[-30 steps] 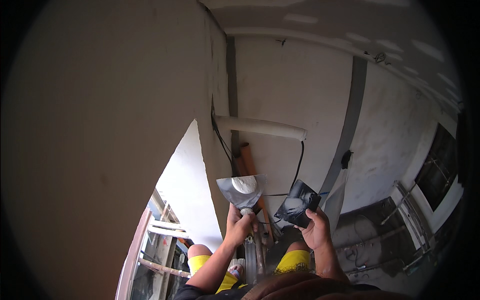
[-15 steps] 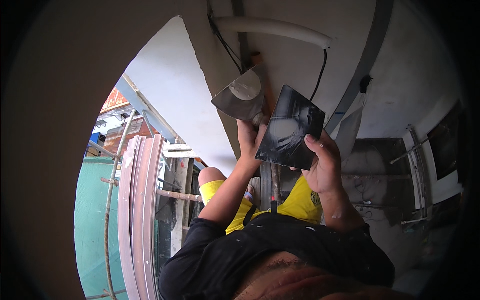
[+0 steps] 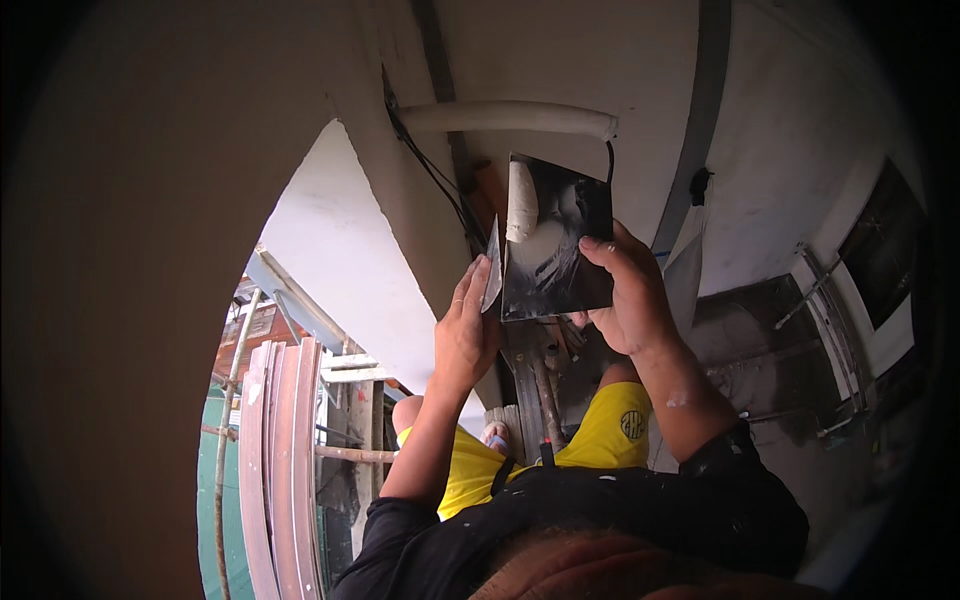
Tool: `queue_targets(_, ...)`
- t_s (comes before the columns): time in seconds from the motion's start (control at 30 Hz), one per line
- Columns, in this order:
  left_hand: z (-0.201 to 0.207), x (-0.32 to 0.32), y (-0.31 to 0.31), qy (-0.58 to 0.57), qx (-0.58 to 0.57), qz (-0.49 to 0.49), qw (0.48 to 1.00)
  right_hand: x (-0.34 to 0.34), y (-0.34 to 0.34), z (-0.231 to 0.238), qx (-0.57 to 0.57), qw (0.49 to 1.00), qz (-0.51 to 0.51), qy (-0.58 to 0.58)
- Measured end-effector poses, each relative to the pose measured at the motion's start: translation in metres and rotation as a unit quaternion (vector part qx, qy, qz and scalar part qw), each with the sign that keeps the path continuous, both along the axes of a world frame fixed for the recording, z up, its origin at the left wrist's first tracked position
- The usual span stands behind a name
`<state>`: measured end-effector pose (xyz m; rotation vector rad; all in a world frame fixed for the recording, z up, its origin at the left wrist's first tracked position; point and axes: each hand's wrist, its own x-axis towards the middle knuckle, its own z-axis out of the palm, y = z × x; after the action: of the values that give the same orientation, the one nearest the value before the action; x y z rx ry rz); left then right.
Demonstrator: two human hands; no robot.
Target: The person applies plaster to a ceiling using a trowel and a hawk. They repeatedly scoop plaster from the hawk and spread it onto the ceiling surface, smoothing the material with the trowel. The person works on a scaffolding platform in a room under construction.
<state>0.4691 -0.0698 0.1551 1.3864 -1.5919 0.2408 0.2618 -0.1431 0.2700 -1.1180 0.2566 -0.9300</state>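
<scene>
My right hand [image 3: 637, 295] grips a dark square plate [image 3: 585, 275], its thumb lying on the face and its fingers behind. A thick roll of white putty [image 3: 521, 203] sits along the plate's left edge, with thin white smears beside it. In my left hand [image 3: 464, 330] is a putty knife [image 3: 493, 270], turned nearly edge-on next to the plate's left side. Its handle is hidden by the fingers. Whether the blade touches the plate I cannot tell.
A pale pipe [image 3: 510, 117] runs across the wall above, with black cables [image 3: 425, 150] hanging left of it. Long pinkish boards [image 3: 282, 460] and a bamboo pole [image 3: 225, 460] stand at the left. Wooden planks lie below by my foot.
The putty knife has turned from face-on to nearly edge-on beside the plate. A roll of putty now shows on the plate's left edge. The plate has tilted more upright and moved left.
</scene>
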Motion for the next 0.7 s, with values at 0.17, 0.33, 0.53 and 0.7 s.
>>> queue_targets(0.17,-0.072,-0.011,0.008,0.353,0.069,-0.114,0.926,0.033,-0.024,0.067,-0.1,0.989,-0.001,-0.113)
queue_targets(0.33,-0.093,-0.027,0.04,0.478,0.138,-0.157,0.853,0.099,-0.026,0.172,-0.444,0.845,-0.257,-0.151)
queue_targets(0.53,-0.088,-0.035,0.047,0.504,0.191,-0.179,0.823,0.145,-0.056,0.289,-0.551,0.648,-0.489,-0.192)
queue_targets(0.7,-0.106,-0.026,0.05,0.513,0.18,-0.165,0.823,0.196,-0.064,0.355,-0.585,0.508,-0.608,-0.174)
